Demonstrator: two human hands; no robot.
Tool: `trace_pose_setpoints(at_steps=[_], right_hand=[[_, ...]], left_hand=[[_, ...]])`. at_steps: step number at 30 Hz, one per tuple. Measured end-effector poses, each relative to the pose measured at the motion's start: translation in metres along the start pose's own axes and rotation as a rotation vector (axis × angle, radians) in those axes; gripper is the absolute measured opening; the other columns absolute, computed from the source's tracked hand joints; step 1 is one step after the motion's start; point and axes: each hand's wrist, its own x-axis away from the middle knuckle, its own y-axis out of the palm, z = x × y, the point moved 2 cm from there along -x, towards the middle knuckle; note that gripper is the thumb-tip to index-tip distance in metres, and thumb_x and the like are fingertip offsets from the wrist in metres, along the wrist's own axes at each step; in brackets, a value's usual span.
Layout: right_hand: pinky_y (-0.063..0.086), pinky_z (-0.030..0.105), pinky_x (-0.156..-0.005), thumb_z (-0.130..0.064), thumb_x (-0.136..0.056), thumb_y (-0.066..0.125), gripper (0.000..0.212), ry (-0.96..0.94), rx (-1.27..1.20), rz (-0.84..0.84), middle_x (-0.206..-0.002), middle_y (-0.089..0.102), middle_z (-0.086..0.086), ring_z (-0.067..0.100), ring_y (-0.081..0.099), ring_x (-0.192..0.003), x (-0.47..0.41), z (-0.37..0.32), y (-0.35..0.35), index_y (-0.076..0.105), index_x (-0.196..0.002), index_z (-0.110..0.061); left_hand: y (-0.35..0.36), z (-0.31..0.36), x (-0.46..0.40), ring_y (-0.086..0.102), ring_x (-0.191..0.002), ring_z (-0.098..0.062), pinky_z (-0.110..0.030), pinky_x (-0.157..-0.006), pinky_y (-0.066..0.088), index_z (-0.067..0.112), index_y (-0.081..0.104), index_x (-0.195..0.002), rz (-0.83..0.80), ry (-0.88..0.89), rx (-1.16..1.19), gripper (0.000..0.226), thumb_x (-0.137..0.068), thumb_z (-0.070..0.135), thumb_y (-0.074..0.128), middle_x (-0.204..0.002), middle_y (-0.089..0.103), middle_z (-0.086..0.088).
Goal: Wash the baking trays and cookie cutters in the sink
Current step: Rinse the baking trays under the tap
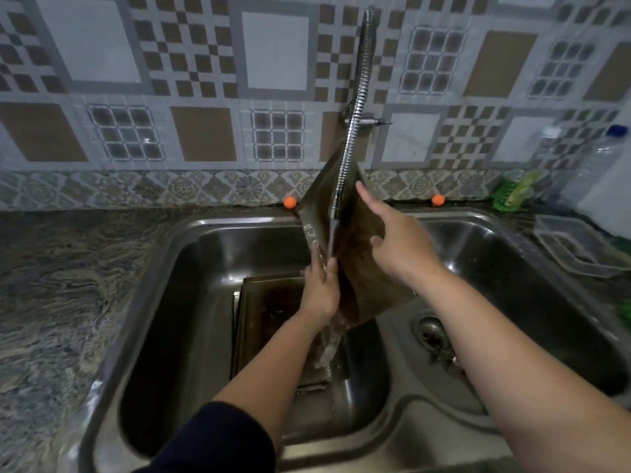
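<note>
Under the faucet stream, my left hand lay flat, fingers straight, against a tilted baking tray; my right hand, loosely released, steadied its face. Another tray lay below in the sink.

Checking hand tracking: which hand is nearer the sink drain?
Right. The right hand rests on the raised baking tray, up and left of the drain; the left hand sits farther left, under the water stream.
</note>
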Motion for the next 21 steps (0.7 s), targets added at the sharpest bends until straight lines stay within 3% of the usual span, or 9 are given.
trace_pose_setpoints(at_steps=[2,4,7,9,11,15,18,21], right_hand=[[0.043,0.021,-0.089,0.002,-0.092,0.049,0.086,-0.028,0.005,0.136,-0.149,0.041,-0.007,0.017,0.049,-0.126,0.002,0.006,-0.008,0.013,-0.142,-0.058],[0.037,0.018,-0.094,0.0,-0.094,0.049,0.084,-0.022,-0.051,0.245,-0.15,0.036,-0.012,0.012,0.043,-0.131,0.002,0.02,-0.015,0.013,-0.142,-0.058],[0.025,0.003,-0.094,0.0,-0.094,0.051,0.081,-0.061,-0.104,0.335,-0.144,0.038,-0.019,-0.007,0.033,-0.124,0.005,0.048,-0.023,0.017,-0.144,-0.054],[0.022,-0.004,-0.093,0.001,-0.092,0.053,0.081,-0.082,-0.099,0.375,-0.14,0.036,-0.021,-0.011,0.029,-0.119,0.006,0.072,-0.029,0.018,-0.147,-0.047],[0.023,0.003,-0.095,0.002,-0.092,0.054,0.083,0.006,-0.156,0.394,-0.148,0.034,-0.014,-0.008,0.029,-0.121,0.005,0.1,-0.035,0.017,-0.147,-0.047],[0.029,0.019,-0.098,0.001,-0.093,0.054,0.082,0.316,-0.332,0.365,-0.151,0.037,-0.003,0.016,0.038,-0.134,-0.001,0.168,-0.039,0.017,-0.147,-0.048],[0.033,0.034,-0.111,0.001,-0.09,0.057,0.081,0.477,-0.402,0.333,-0.152,0.034,0.004,0.021,0.037,-0.137,-0.001,0.212,-0.028,0.02,-0.148,-0.044],[0.033,0.038,-0.112,0.0,-0.09,0.059,0.08,0.617,-0.516,0.312,-0.153,0.034,0.004,0.022,0.038,-0.136,0.006,0.244,-0.006,0.022,-0.149,-0.039]], left_hand=[[0.015,0.005,-0.008,0.017,-0.146,-0.027,-0.05,-0.118,0.02,0.039,0.008,-0.152,-0.024,0.037,-0.129,0.06,-0.098,0.054,0.029,-0.157,0.019,-0.004],[0.031,0.006,-0.013,0.015,-0.147,-0.025,-0.049,-0.118,0.018,0.034,0.009,-0.153,-0.046,0.076,-0.247,0.059,-0.1,0.05,0.027,-0.158,0.02,-0.005],[0.051,0.006,-0.017,0.011,-0.148,-0.024,-0.042,-0.12,0.013,0.023,0.009,-0.154,-0.066,0.087,-0.464,0.059,-0.102,0.044,0.027,-0.161,0.013,-0.006],[0.063,0.001,-0.019,0.0,-0.149,-0.021,-0.045,-0.12,0.009,0.018,0.005,-0.154,-0.079,0.044,-0.599,0.061,-0.103,0.042,0.026,-0.162,0.002,-0.005],[0.073,-0.003,-0.02,-0.011,-0.148,-0.018,-0.052,-0.119,0.005,0.016,0.0,-0.154,-0.119,-0.024,-0.714,0.063,-0.102,0.044,0.024,-0.162,-0.009,-0.001],[0.093,-0.01,-0.021,-0.022,-0.145,-0.014,-0.056,-0.115,-0.006,0.014,-0.004,-0.153,-0.208,-0.101,-0.895,0.066,-0.102,0.048,0.019,-0.159,-0.021,0.002],[0.107,-0.016,-0.019,-0.025,-0.144,-0.016,-0.058,-0.116,-0.003,0.013,-0.004,-0.153,-0.155,-0.105,-1.052,0.067,-0.101,0.049,0.018,-0.159,-0.023,0.0],[0.111,-0.022,-0.017,-0.022,-0.145,-0.016,-0.053,-0.119,0.002,0.013,-0.006,-0.153,-0.052,-0.07,-1.114,0.072,-0.099,0.051,0.022,-0.159,-0.02,0.0]])
